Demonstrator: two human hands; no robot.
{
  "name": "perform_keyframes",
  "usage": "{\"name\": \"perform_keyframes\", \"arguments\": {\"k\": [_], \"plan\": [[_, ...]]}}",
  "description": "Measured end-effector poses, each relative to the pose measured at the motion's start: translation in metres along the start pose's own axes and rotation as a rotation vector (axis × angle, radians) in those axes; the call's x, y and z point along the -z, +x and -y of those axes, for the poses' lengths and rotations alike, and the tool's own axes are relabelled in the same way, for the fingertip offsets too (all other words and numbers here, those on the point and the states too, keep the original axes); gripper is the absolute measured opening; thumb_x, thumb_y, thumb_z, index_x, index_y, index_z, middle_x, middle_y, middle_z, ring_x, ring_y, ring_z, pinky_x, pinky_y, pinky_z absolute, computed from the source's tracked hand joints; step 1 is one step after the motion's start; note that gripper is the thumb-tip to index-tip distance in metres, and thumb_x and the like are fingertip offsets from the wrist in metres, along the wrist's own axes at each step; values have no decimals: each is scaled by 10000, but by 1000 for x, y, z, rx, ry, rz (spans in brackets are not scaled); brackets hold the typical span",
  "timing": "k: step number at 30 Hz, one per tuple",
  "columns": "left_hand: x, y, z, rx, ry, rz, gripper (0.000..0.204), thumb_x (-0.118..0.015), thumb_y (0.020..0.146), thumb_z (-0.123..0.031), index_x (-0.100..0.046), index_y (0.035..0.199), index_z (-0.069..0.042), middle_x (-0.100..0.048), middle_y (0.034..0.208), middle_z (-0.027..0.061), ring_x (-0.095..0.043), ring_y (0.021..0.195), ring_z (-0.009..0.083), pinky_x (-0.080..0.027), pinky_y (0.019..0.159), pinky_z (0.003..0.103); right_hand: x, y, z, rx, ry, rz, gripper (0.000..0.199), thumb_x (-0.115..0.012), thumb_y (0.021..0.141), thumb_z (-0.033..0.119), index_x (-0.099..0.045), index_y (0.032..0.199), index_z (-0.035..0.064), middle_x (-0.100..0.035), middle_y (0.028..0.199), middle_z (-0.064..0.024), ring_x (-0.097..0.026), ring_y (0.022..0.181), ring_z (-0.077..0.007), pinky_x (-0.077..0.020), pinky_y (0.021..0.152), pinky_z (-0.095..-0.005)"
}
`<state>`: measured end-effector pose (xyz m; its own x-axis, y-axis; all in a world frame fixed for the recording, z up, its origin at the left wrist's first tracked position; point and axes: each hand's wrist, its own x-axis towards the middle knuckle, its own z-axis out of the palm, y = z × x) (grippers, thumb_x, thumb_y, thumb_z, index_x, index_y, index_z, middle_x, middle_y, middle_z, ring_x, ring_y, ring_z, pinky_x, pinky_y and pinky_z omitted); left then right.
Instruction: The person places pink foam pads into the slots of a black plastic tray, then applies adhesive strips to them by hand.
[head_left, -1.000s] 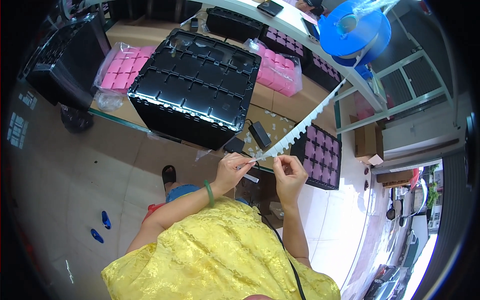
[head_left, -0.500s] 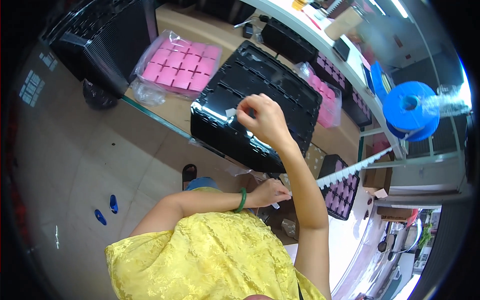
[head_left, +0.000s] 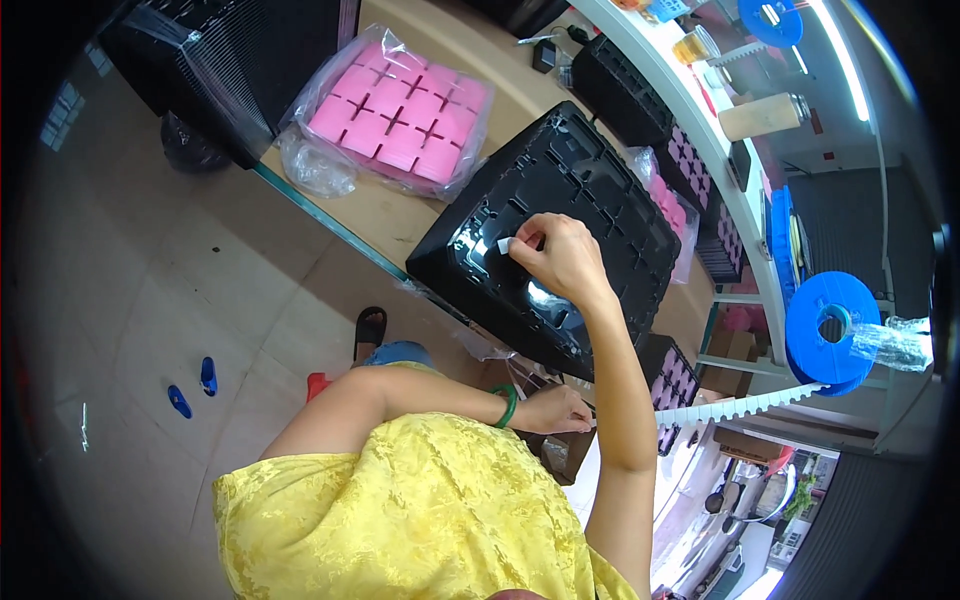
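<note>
Closest to us was the yellow patterned cloth of our top [head_left: 420,510]. Just beyond it, our left hand [head_left: 558,409], a green ring-shaped bangle [head_left: 508,405] at its wrist, was closed in a pinch on the end of a thin white strip with a notched edge [head_left: 740,407], which ran off to the right behind our right forearm. Farther forward, our right hand [head_left: 562,255] was gripping a small white flat piece [head_left: 504,245] between thumb and forefinger, over the top of a glossy black moulded plastic stack [head_left: 600,200], near the side facing the bench's front edge; we could not tell whether the piece touched the surface. The stack stood at the front edge of a brown-topped bench [head_left: 385,220]. To its left, we had a block of pink foam squares in a clear plastic bag [head_left: 400,115], with crumpled clear plastic [head_left: 315,165] beside it at the front edge. At the bench's right end, partly hidden by our forearm, was a black tray of purple squares [head_left: 675,378]. More black trays [head_left: 615,90] lined the back edge. Beyond that edge ran a white shelf [head_left: 740,190], bearing a tan cylindrical bottle [head_left: 762,117], and near its right end hung a blue plastic reel [head_left: 832,325], which the strip reached.
</note>
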<state>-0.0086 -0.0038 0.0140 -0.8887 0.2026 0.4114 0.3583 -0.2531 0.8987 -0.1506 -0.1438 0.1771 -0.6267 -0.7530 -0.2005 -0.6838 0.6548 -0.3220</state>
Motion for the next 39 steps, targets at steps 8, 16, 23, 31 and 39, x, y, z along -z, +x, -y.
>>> {"name": "perform_keyframes", "arguments": {"k": [8,16,23,31,39], "plan": [[2,-4,-10,-9,-30,35,156,-760,872,-224,-799,902,-76,-706,710,106,-655,645,265,-491,626,377,-9,-2,0,-25,7,-88,187,-717,831,192,-757,870,14,-729,850,-177,-706,890,-350,-555,812,-451],[7,-7,-22,9,-32,70,220,-797,846,-173,-732,895,31,-709,761,183,-668,652,327,-525,653,409,-7,6,3,-228,197,-44,179,-756,787,169,-774,819,-6,-741,835,-223,-723,780,-388,-587,781,-426],[-28,-3,24,-186,83,-151,178,-785,852,-213,-794,954,-67,-723,775,144,-706,711,306,-534,664,406,-49,-10,20,313,-373,-300,138,-700,782,95,-651,692,3,-657,770,-179,-652,799,-366,-554,753,-470],[-27,-1,22,-129,149,-95,166,-749,874,-177,-769,909,-17,-732,780,154,-705,677,311,-543,667,405,-13,-48,2,-7,268,-222,196,-760,872,158,-752,874,-38,-685,668,-99,-629,614,-114,-491,590,-283],[-37,5,1,67,-1,138,188,-750,885,-200,-763,901,-13,-728,752,146,-698,672,297,-535,679,385,17,-152,-22,-268,664,-258,164,-782,917,154,-750,922,-7,-664,755,27,-556,650,-27,-425,570,-185]]}}
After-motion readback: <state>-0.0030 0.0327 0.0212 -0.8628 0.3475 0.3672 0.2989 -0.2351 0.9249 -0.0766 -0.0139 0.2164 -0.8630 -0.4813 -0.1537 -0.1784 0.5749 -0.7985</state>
